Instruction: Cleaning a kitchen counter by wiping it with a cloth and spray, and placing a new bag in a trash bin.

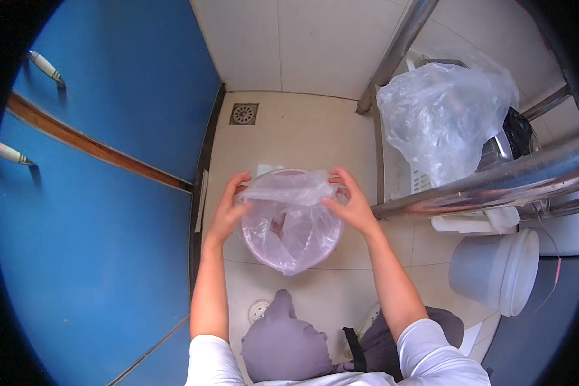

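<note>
A round pinkish bin (pixel 247 247) stands on the tiled floor in front of me, with a thin clear plastic bag (pixel 289 193) draped over its rim and hanging inside. At the bag's left edge is my left hand (pixel 232 205), its thumb on the near side of the film and its fingers behind. My right hand (pixel 350 200) pinches the bag's gathered edge at the right side of the rim. Something small and reddish-brown shows through the film inside the bin; what it is cannot be told.
Blue cabinet doors (pixel 101 231) line the left side. A floor drain (pixel 244 114) lies beyond the bin. At right, metal rack tubes (pixel 482 181) frame a shelf with a large clear plastic bag (pixel 439 116). A white plastic bucket (pixel 492 272) lies tilted below it.
</note>
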